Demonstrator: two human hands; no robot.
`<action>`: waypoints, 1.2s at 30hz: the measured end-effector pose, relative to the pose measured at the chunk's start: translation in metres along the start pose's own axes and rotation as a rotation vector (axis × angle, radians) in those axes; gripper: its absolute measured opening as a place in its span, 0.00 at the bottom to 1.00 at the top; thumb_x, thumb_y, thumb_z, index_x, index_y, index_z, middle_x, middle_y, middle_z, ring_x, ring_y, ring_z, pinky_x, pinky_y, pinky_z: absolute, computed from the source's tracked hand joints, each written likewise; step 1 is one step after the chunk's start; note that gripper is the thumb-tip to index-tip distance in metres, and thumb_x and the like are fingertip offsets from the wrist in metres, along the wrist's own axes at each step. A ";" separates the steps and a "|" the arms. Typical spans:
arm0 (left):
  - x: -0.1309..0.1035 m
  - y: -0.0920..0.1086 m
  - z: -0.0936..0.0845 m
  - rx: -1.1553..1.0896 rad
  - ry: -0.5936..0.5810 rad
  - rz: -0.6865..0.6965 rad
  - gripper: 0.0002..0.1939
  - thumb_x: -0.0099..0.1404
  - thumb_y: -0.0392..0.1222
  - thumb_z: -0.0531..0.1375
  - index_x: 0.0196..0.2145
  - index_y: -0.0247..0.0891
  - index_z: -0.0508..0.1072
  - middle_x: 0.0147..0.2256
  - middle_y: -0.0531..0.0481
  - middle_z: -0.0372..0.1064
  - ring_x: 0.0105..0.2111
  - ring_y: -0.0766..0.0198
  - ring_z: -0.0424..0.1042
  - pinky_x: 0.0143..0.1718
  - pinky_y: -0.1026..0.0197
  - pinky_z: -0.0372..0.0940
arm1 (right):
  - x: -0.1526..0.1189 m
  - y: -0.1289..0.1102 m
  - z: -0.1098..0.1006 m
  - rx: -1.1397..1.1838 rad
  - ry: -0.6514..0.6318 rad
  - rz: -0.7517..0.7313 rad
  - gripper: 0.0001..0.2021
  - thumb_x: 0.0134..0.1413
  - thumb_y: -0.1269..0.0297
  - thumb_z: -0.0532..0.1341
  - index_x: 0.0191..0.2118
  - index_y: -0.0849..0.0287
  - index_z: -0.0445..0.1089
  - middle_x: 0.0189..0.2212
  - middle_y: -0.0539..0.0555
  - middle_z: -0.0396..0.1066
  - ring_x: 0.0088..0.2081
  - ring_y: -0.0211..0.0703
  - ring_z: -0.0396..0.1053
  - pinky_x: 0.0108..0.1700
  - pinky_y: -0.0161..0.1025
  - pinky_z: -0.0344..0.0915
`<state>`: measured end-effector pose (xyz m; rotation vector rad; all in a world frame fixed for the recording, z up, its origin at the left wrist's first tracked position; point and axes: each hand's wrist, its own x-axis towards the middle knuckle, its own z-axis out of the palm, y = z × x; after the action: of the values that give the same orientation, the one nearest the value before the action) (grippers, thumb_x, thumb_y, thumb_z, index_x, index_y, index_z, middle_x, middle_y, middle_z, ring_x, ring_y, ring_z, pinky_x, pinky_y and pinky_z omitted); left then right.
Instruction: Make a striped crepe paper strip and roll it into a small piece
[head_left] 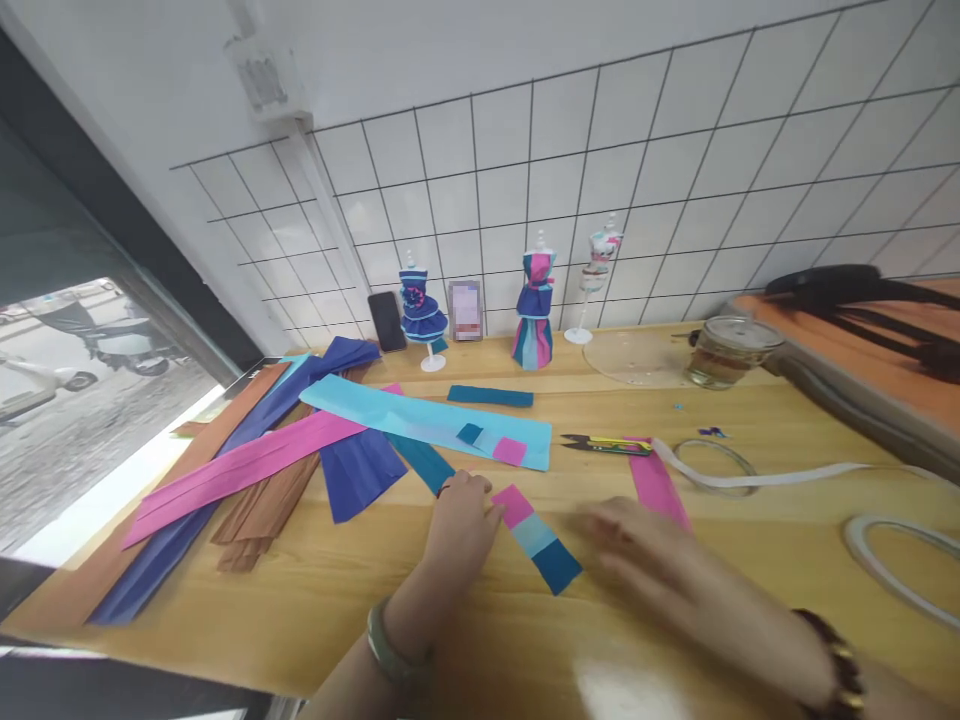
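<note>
My left hand (465, 515) rests on the table, fingers curled. Its thumb and forefinger close on the edge of a three-coloured crepe paper strip (534, 538) of pink, light blue and dark teal. To the strip's right, my right hand (645, 555) is smeared by motion, so its fingers are unclear. Behind the strip lies a long light blue crepe paper band (420, 418), carrying a small teal piece (470, 434) and a pink square (510, 452). Yellow-handled thread snips (607, 445) lie further right, touching a pink paper strip (660, 485).
Folded pink (247, 465), blue and brown paper spreads across the left. Three small dress forms (424, 310) stand by the gridded wall with two phones (466, 312). On the right are a lidded glass jar (731, 352), white ribbon (795, 476), a ring (892, 560) and an orange bag (862, 370).
</note>
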<state>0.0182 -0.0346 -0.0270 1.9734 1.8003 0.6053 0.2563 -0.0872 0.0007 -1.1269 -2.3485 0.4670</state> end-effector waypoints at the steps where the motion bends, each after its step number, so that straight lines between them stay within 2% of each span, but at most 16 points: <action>1: 0.004 0.000 0.002 -0.009 -0.004 -0.002 0.07 0.54 0.38 0.57 0.31 0.33 0.72 0.34 0.40 0.68 0.40 0.48 0.65 0.43 0.48 0.58 | 0.008 0.002 0.004 -0.039 -0.060 -0.042 0.14 0.60 0.67 0.52 0.51 0.54 0.61 0.44 0.55 0.67 0.44 0.41 0.66 0.45 0.39 0.65; 3: 0.010 0.000 0.005 -0.042 -0.017 0.002 0.04 0.53 0.36 0.57 0.26 0.36 0.71 0.31 0.42 0.68 0.40 0.49 0.65 0.42 0.50 0.57 | 0.016 0.004 0.012 -0.155 -0.142 -0.161 0.14 0.60 0.71 0.49 0.51 0.57 0.62 0.42 0.57 0.68 0.43 0.43 0.66 0.44 0.41 0.64; 6: 0.013 0.001 0.006 -0.123 -0.054 0.016 0.05 0.52 0.35 0.56 0.21 0.38 0.68 0.27 0.47 0.68 0.36 0.54 0.66 0.40 0.54 0.58 | 0.016 0.005 0.023 -0.351 -0.135 -0.365 0.14 0.61 0.72 0.47 0.47 0.63 0.64 0.37 0.60 0.69 0.38 0.46 0.65 0.41 0.45 0.62; 9: 0.015 0.002 0.004 -0.237 -0.090 0.014 0.06 0.56 0.38 0.54 0.22 0.39 0.66 0.24 0.52 0.66 0.29 0.61 0.67 0.32 0.60 0.60 | 0.017 0.008 0.030 -0.436 -0.126 -0.478 0.13 0.61 0.73 0.45 0.42 0.64 0.67 0.31 0.58 0.69 0.32 0.44 0.63 0.37 0.44 0.60; 11: 0.016 0.000 0.005 -0.320 -0.098 0.007 0.06 0.58 0.39 0.52 0.25 0.39 0.65 0.24 0.53 0.66 0.26 0.64 0.66 0.28 0.62 0.61 | 0.021 0.011 0.033 -0.438 -0.133 -0.480 0.13 0.61 0.73 0.46 0.37 0.63 0.68 0.29 0.56 0.68 0.30 0.43 0.61 0.35 0.43 0.58; 14: 0.018 -0.005 0.010 -0.423 -0.091 0.003 0.02 0.56 0.38 0.54 0.30 0.38 0.64 0.26 0.53 0.67 0.27 0.65 0.66 0.29 0.64 0.62 | 0.026 0.017 0.037 -0.386 -0.129 -0.430 0.12 0.61 0.73 0.47 0.35 0.61 0.67 0.28 0.55 0.67 0.30 0.42 0.60 0.34 0.41 0.57; 18: 0.021 -0.009 0.015 -0.527 -0.085 -0.002 0.09 0.53 0.34 0.56 0.35 0.37 0.65 0.26 0.53 0.67 0.26 0.65 0.67 0.29 0.63 0.62 | 0.026 0.017 0.037 -0.269 -0.111 -0.360 0.11 0.60 0.73 0.48 0.36 0.59 0.67 0.31 0.54 0.67 0.33 0.41 0.61 0.37 0.39 0.57; 26: 0.021 -0.003 0.004 -0.730 -0.028 -0.008 0.11 0.55 0.38 0.56 0.38 0.36 0.64 0.27 0.53 0.65 0.26 0.68 0.67 0.28 0.66 0.63 | 0.025 0.008 0.037 -0.149 -0.051 -0.325 0.09 0.58 0.74 0.50 0.34 0.58 0.66 0.34 0.52 0.69 0.33 0.39 0.62 0.37 0.37 0.58; 31: 0.026 -0.007 0.005 -0.724 0.035 0.002 0.13 0.56 0.38 0.56 0.41 0.36 0.65 0.29 0.51 0.67 0.27 0.67 0.68 0.29 0.65 0.63 | 0.033 0.011 0.043 -0.149 -0.061 -0.336 0.09 0.59 0.74 0.49 0.36 0.59 0.66 0.35 0.53 0.69 0.35 0.39 0.62 0.39 0.37 0.58; 36: 0.031 -0.016 0.012 -0.627 0.062 0.034 0.15 0.57 0.38 0.56 0.43 0.37 0.68 0.33 0.49 0.70 0.30 0.65 0.69 0.35 0.62 0.64 | 0.042 0.014 0.051 -0.215 -0.071 -0.360 0.11 0.61 0.73 0.48 0.36 0.60 0.67 0.30 0.53 0.67 0.33 0.40 0.61 0.38 0.38 0.59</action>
<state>0.0138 -0.0020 -0.0446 1.5637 1.3749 1.0940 0.2133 -0.0500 -0.0362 -0.7568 -2.6384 0.1295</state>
